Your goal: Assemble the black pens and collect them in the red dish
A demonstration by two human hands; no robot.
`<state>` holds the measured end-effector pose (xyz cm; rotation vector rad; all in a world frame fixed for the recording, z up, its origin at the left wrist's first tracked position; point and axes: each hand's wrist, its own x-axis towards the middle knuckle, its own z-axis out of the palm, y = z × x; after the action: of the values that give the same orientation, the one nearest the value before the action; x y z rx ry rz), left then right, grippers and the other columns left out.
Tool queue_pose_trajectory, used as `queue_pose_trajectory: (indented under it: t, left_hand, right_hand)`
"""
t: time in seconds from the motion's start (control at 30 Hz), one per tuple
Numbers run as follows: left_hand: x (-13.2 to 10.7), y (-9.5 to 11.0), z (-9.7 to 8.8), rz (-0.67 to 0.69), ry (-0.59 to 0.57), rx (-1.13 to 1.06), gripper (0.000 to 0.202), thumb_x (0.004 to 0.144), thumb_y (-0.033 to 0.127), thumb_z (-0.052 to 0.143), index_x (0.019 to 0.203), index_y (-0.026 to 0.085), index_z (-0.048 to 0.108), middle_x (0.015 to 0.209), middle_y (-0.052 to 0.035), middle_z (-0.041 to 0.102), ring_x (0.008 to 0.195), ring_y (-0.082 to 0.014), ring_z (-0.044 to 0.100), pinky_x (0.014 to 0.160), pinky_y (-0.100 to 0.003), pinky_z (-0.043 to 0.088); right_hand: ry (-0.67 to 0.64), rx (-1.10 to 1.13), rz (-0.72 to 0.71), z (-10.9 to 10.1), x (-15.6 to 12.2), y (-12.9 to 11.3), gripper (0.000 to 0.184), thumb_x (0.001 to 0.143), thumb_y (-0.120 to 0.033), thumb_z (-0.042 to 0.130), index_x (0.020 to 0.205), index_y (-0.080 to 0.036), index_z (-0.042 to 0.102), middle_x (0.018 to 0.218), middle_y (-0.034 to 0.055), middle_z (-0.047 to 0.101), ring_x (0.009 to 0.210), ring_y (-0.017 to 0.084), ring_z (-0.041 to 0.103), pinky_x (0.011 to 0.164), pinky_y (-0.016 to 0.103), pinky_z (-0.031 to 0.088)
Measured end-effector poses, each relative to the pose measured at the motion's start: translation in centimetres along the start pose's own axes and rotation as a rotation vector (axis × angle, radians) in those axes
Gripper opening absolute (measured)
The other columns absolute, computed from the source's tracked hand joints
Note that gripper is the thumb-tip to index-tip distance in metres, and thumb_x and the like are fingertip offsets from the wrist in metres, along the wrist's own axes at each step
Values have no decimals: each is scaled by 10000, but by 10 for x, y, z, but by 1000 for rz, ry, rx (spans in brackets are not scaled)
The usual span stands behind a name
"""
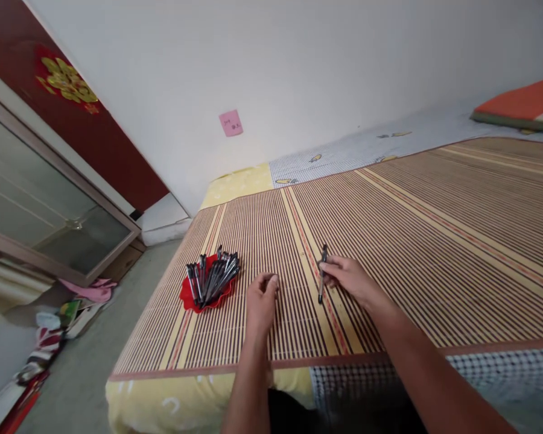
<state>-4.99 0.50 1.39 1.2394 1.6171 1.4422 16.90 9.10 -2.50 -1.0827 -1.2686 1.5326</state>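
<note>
Between the thumb and fingers of my right hand [344, 274] is a black-capped pen [321, 288], held nearly upright in view over the striped mat [371, 241]. My left hand [261, 295] is to the left of it, its fingers curled in and the thumb close to them; no object shows in it. Left of that hand, a red wavy-edged dish [186, 296] sits on the mat. Several black pens [215, 277] lie piled in the dish, some sticking out past its rim.
The mat covers a bed with yellow and checked bedding [235, 184] against a white wall. An orange folded item [525, 99] lies at the far right. On the left are a glass-panelled door [49, 187] and assorted items on the floor [90, 355].
</note>
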Motion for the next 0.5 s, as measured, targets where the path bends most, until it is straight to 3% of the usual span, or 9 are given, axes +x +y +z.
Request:
queue_pose_trajectory:
  t: [0.17,0.23,0.3,0.4,0.5]
  left_hand:
    - [-16,-19,-55,-144,263,-233,422,697,548,765,773,163,611,594,43,543,481,-84,450,449,-185,333]
    - [-28,-32,-78,-205,401,-337,475,639,558,808,751,180,542,592,51,551,462,-81,470,442,-185,359]
    - [-36,-44,-102,-242,539,-302,500,617,554,823,759,191,509,594,42,574,452,-95,510,431,-192,376]
    - [-34,-56,-138,-272,602,-174,415,737,539,731,797,198,501,592,29,598,446,-127,560,442,-224,424]
    - [-18,-57,-164,-316,598,-129,275,821,401,690,831,188,516,545,28,594,424,-146,571,444,-240,436]
  right_hand:
    - [83,100,-31,7,1,15,329,649,-444,833,780,-177,692,636,25,682,551,157,651,515,280,554]
    - [115,192,-32,5,-2,15,348,616,-451,858,747,-181,682,654,36,691,578,169,668,538,294,579]
    - [120,261,-21,3,-9,13,369,587,-454,878,722,-180,672,658,38,690,585,164,668,538,281,576]
    - [73,259,28,3,-29,13,384,582,-459,883,725,-169,675,663,38,687,567,143,649,514,251,548]
    - [4,221,69,4,-58,16,373,626,-467,864,746,-166,681,687,45,693,579,145,650,522,253,541]
